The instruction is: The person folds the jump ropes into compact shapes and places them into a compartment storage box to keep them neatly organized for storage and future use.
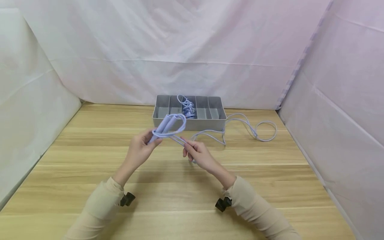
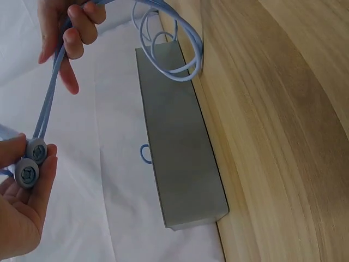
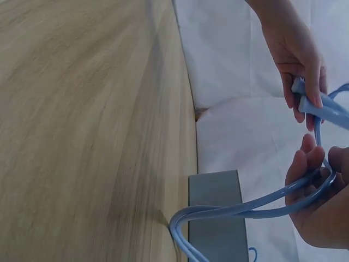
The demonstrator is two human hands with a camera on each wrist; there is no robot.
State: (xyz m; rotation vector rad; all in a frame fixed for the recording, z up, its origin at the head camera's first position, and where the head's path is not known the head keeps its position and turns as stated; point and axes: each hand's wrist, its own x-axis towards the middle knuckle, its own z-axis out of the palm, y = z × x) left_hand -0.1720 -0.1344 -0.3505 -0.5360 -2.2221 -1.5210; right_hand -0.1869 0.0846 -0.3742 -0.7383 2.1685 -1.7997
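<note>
A light blue jump rope is held between both hands above the table. My left hand (image 1: 139,146) grips its two handles (image 1: 164,126) side by side, and a loop of cord circles them. In the left wrist view the round handle ends (image 2: 27,172) show beside the thumb. To the right, my right hand (image 1: 201,155) pinches the doubled cord (image 1: 178,140). From that hand the cord runs on, as the right wrist view shows with the hanging strands (image 3: 245,209). Its loose length (image 1: 265,140) trails on the table to the right.
Behind the hands stands a grey divided box (image 1: 189,125). A bundled blue cord (image 1: 188,108) lies in its middle compartment, with one loop rising above the rim. White cloth (image 1: 192,80) hangs at the back and both sides of the wooden table (image 1: 174,213).
</note>
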